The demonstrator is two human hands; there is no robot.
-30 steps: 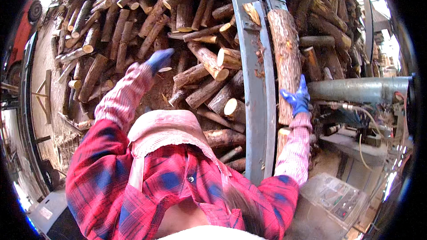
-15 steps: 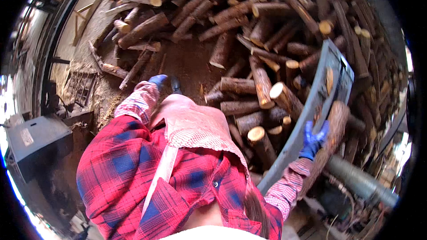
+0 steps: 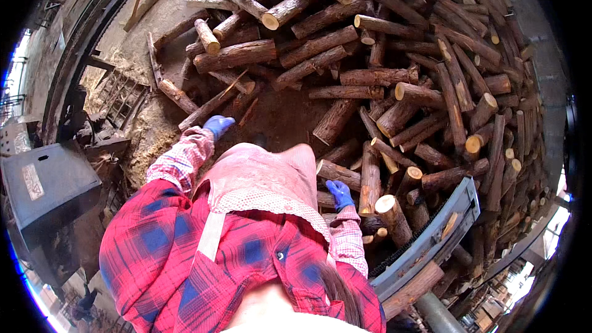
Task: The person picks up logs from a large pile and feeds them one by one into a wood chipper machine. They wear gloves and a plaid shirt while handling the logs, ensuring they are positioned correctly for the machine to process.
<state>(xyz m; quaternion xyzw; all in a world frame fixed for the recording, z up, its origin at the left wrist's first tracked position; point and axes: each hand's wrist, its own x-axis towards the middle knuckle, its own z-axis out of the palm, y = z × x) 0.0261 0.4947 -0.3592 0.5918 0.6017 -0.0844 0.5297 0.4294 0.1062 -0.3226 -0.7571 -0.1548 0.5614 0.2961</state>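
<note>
Both my hands wear blue gloves. My left hand [image 3: 219, 126] hangs to the left of my pink apron [image 3: 259, 172], loosely stretched and holding nothing visible; a thin split log [image 3: 206, 108] lies just beyond it. To the right of the apron is my right hand [image 3: 340, 195], fingers apart and empty. Closest to it are a short log [image 3: 339, 174] and an upright-leaning log [image 3: 370, 179]; whether it touches either, I cannot tell. At the lower right a thick log [image 3: 410, 288] rests alongside a grey metal trough [image 3: 425, 243], away from both hands.
A large heap of cut logs [image 3: 394, 77] spreads ahead and to the right. Brown ground [image 3: 277, 120] shows ahead of the apron. On the left stand a grey metal box [image 3: 49, 176] and a rusty grate [image 3: 120, 95]. A grey pipe [image 3: 438, 314] runs at the lower right.
My right hand has left the thick log beside the trough and come in near my apron. Trough and thick log now sit lower in view. My left hand stays at my left side.
</note>
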